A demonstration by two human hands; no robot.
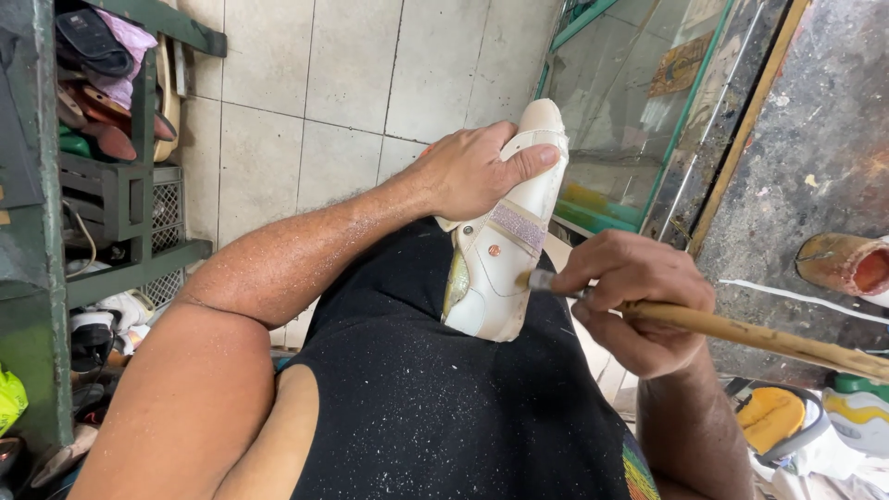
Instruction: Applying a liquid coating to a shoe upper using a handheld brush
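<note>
The left hand (472,171) wraps tight around the top end of a white shoe (500,250), with the thumb pressed flat on its side. The shoe stands almost upright, its lower end resting on the person's black shirt (444,407), right in the middle of the view. A sparkly purple strap (519,225) runs across the shoe, and a small round button sits just below it.

The right hand (639,301) is closed around a long wooden brush (741,333). The brush tip touches the side of the shoe, just under the strap. The handle sticks out toward 3 o'clock.

At 9 o'clock stands a green rack (120,204) stuffed with old shoes. At 12 o'clock is a pale tiled floor (315,83). At 3 o'clock a brown pot (847,262) with a red inside lies on a dark, speckled surface (815,139). At 4 o'clock sits a yellow and white shoe (778,421).
</note>
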